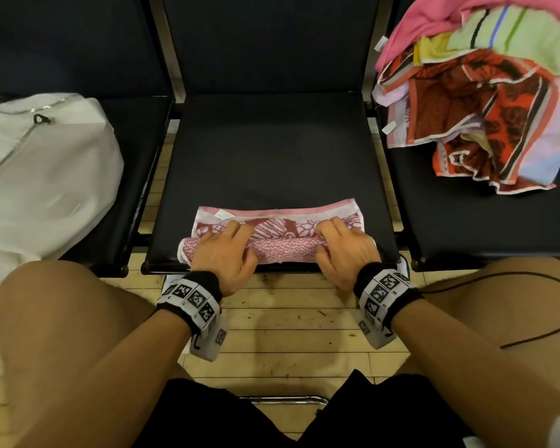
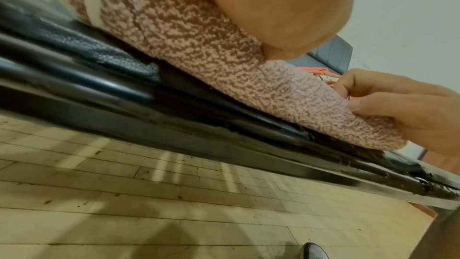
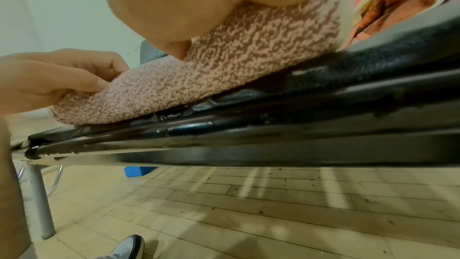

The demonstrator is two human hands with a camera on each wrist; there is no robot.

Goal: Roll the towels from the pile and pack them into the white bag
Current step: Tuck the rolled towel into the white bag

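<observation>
On the middle black seat, the pink towel lay with its long axis left to right, its unrolled strip stretching away from the left hand and right hand, both curled over the roll.

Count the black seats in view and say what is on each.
3. Left seat holds the white bag; middle seat the pink towel being rolled; right seat the towel pile. More may lie outside the frame.
</observation>
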